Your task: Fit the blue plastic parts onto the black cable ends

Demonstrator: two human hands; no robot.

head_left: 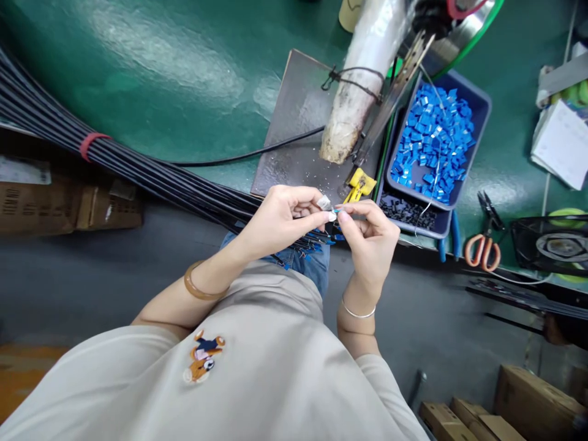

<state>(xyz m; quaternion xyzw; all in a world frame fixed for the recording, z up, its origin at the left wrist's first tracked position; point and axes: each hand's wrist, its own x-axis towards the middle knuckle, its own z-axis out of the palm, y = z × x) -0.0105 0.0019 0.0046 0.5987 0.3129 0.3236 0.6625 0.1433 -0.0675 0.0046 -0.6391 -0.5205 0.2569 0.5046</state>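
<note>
My left hand [289, 217] is closed in a pinch, with white wrapping on its thumb and a finger. Fingertip to fingertip with it, my right hand [371, 236] also pinches. Between them shows a short bit of thin blue-green wire [337, 211], partly hidden by the fingers. Just beyond the fingertips sits a yellow tool [359, 185] below a metal arm. Under my hands, a bundle of black cables [184, 184] ends over my lap in several small blue connectors [305, 248].
To the right, a grey bin [480, 122] holds blue connector pieces, overlapping a second bin [441, 228] of small black parts. Orange-handled scissors [482, 251] and pliers [489, 211] lie by the table edge. A plastic-wrapped tube [367, 73] hangs over a dark board [294, 110].
</note>
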